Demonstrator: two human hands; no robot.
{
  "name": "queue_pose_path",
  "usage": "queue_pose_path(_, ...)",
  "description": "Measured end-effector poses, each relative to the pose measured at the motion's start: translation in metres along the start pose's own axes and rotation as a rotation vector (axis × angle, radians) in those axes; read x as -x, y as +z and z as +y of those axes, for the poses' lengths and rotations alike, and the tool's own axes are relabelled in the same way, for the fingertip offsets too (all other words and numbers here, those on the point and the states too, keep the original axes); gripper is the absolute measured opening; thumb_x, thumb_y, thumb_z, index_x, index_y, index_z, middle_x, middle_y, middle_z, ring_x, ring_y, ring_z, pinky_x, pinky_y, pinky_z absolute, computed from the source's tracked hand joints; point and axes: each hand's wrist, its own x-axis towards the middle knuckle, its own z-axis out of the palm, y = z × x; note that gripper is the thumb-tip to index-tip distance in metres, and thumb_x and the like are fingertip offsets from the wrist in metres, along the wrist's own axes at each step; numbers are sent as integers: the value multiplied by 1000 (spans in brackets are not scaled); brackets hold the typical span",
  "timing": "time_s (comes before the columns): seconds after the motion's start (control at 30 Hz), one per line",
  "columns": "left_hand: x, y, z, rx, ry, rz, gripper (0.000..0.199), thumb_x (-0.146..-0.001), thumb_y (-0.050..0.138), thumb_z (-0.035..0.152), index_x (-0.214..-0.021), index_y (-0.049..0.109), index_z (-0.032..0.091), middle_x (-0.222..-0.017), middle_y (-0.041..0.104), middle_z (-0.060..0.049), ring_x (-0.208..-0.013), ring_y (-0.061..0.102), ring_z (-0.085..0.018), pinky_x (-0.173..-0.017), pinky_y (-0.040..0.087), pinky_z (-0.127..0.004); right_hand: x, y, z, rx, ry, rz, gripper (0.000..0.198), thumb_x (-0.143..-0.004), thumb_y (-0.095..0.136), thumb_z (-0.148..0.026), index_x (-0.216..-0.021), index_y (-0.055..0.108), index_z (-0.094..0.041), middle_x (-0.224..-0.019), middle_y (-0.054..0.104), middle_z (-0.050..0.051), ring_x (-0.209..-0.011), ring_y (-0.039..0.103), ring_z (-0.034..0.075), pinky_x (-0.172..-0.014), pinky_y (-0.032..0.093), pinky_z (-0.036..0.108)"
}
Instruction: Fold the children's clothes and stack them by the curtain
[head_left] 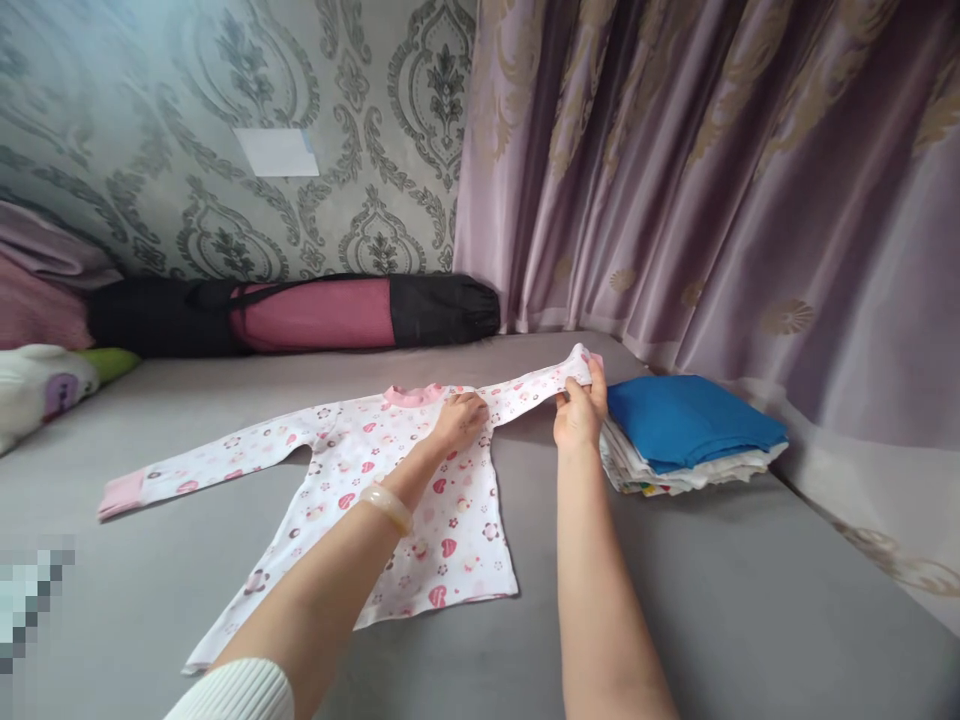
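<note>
A white long-sleeved children's shirt [420, 470] with pink hearts, flowers and a pink collar lies spread out in front of me. My left hand [461, 420], a pale bangle on its wrist, rests on the shirt by the shoulder seam, fingers lying on the fabric. At the end of the right-hand sleeve, my right hand [581, 405] grips the cuff, thumb and fingers around it, and lifts it slightly off the bed. The other sleeve stretches out flat to the left, ending in a pink cuff.
To the right sits a stack of folded clothes with a blue garment [690, 420] on top. A black and pink long bag [315, 315] lies along the wall. A white plush toy [37, 390] is at the left, on the grey bed sheet [712, 600]. Purple curtains [675, 180] hang behind.
</note>
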Motion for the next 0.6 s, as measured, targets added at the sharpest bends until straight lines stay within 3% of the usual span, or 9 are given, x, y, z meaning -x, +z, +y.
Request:
queue_pose_path(0.1,6,-1,2,-15,-36,-64,45,-87,51,40,-130,55,24,-147,47,-8,-138,35,-30,-114,26,-45,7,8,-8,-12,-7,-18,72,-68,54,-19,-139,43,-30,-143,49,7,-123,54,20,-91,50,38)
queue_pose_path(0.27,1,-12,10,-32,-109,-249,66,-86,47,54,-144,39,24,-158,29,-8,-145,18,-37,-116,15,-54,18,22,-19,-49,19,-84,73,-66,56,-18,-137,44,-27,-137,54,9,-121,54,21,-91,49,38)
queue_pose_path(0.6,-22,-25,21,-120,-131,-349,72,-73,59,58,-135,49,24,-154,34,-12,-139,24,-45,-109,23,-60,40,48,-17,3,-16,-226,63,-72,53,-22,-135,48,-28,-134,57,7,-112,59,20,-89,51,40)
